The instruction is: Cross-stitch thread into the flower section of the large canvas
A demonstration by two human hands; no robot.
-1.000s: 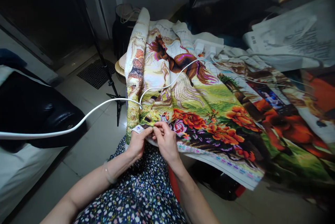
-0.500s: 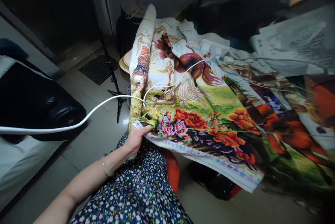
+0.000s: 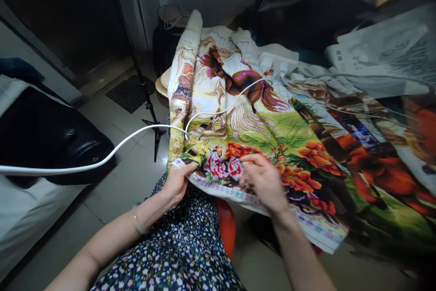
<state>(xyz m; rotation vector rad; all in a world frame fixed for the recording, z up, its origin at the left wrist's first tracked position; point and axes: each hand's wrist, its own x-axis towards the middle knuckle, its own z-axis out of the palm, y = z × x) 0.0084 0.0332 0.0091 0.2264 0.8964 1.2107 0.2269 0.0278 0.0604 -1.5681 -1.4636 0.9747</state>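
- Embroidered cloth with horses and orange flowers lies spread over a raised surface in front of the person, and its near edge hangs over the lap.
- Left hand grips the near corner of the cloth: the thumb presses on the top, the fingers are curled under the white border.
- Right hand is above the flower part of the cloth, just beside the pink roses; the fingers are bent and drawn together, but I cannot tell if they pinch something, because the hand is a little blurred.
- Both hands are apart from each other, with the pink roses between them.
- White cable runs from the left side of the view, over the floor, and up across the cloth.
- Floral dress covers the lap under the cloth edge.
- Black seat stands at the left, near the cable.
- Tripod stands on the tiled floor behind the cloth.
- Printed paper sheets lie at the far right, beside the cloth.
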